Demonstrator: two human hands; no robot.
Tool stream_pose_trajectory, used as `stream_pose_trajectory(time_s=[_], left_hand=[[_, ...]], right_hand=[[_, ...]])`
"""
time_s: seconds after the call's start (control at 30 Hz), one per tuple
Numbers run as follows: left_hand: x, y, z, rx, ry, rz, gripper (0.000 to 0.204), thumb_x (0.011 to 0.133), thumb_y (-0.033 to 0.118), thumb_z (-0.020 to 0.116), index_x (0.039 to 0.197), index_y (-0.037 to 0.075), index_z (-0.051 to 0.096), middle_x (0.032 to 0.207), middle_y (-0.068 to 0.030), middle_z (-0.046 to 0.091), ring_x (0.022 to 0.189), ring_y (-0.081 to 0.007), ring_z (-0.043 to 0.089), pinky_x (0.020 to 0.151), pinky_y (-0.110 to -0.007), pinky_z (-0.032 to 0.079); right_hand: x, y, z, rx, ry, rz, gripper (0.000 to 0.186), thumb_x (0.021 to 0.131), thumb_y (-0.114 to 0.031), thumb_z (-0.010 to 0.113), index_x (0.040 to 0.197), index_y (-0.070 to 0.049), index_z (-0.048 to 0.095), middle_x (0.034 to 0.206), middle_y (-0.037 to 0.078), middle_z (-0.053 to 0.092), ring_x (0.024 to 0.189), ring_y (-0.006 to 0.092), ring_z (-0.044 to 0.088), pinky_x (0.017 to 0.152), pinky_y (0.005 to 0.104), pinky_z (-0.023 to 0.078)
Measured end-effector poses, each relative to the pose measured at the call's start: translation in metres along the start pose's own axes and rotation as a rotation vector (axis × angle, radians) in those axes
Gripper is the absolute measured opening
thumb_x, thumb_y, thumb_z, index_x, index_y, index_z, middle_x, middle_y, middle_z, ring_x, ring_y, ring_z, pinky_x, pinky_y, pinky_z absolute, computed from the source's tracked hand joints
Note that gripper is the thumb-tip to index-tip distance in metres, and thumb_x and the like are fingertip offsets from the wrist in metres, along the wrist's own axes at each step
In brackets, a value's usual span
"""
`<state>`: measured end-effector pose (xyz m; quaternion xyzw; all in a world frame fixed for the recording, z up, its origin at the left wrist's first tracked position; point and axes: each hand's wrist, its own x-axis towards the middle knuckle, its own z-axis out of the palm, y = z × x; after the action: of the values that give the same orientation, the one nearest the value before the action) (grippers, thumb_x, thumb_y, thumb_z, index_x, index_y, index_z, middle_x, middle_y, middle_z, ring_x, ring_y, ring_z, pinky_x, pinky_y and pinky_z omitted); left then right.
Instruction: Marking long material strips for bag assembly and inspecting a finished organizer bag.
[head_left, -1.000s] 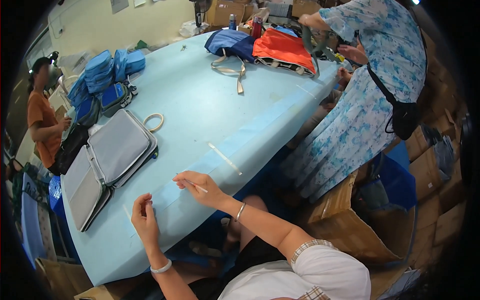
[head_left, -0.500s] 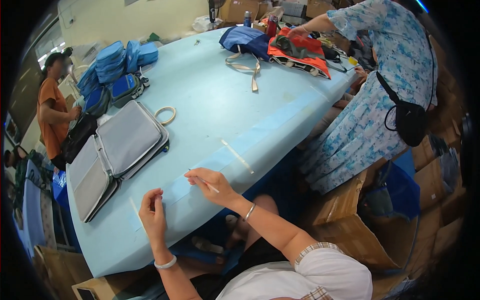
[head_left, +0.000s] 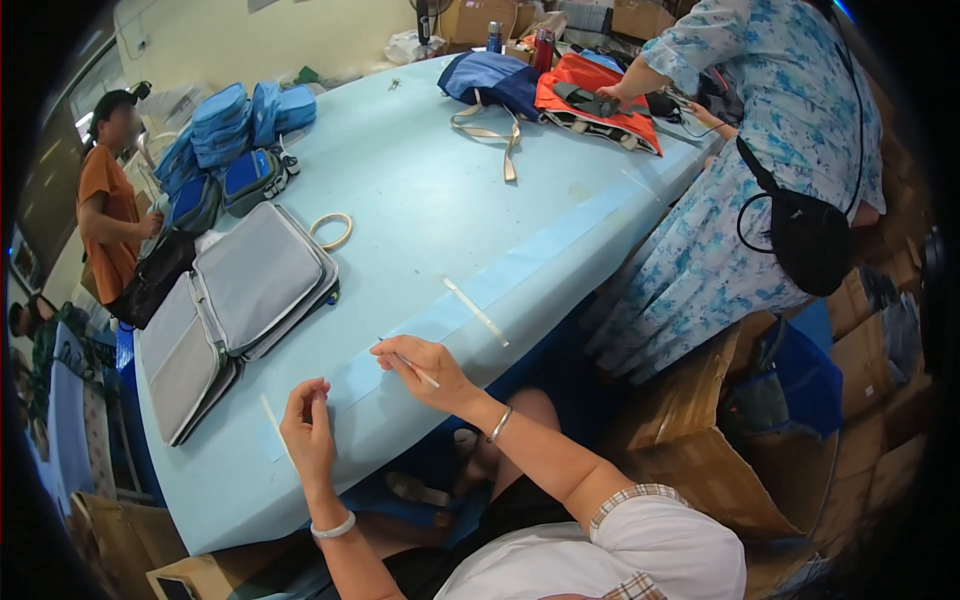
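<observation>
My right hand is closed on a thin white pen-like stick, above a pale blue strip along the light blue tabletop's near edge. Left of it, my left hand has curled fingers near the thumb; anything between them is too small to make out. A whitish narrow strip lies beside that hand, and another farther right. An open grey padded case lies beyond my left hand, with a beige tape ring behind it.
A person in orange stands left by stacked blue bags. A co-worker in a floral dress leans over an orange bag beside a blue bag; another hand shows there. Cardboard boxes stand at lower right.
The view has shifted slightly. The co-worker has lowered an arm, laying dark green material onto the orange bag, and bent farther over the table. My hands hold almost the same pose.
</observation>
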<state>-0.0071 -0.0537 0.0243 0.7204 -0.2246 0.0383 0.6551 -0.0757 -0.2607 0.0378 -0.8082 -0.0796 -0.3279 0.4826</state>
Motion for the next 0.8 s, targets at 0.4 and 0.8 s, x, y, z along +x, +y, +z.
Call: stream_pose_trajectory(time_s=[0.4,0.8], left_hand=[[0.003,0.001,-0.002,-0.003,-0.008,-0.004,0.014,0.099,0.005,0.057,0.109,-0.001,0.066,0.098,-0.008,0.07,0.094,-0.0128,0.065,0.085,-0.024,0.048],[0.019,-0.003,0.009,0.04,0.009,-0.002,0.013,0.099,0.005,0.058,0.107,-0.001,0.067,0.096,-0.0076,0.07,0.091,-0.0125,0.064,0.083,-0.024,0.048]], right_hand=[[0.002,0.002,0.003,-0.035,-0.008,-0.023,0.01,0.096,-0.002,0.056,0.104,-0.001,0.062,0.091,0.015,0.068,0.083,0.0289,0.07,0.073,0.0345,0.056],[0.016,0.02,0.001,-0.009,-0.013,-0.001,0.012,0.095,-0.001,0.056,0.105,-0.001,0.062,0.091,0.015,0.068,0.083,0.0282,0.071,0.074,0.0346,0.056]])
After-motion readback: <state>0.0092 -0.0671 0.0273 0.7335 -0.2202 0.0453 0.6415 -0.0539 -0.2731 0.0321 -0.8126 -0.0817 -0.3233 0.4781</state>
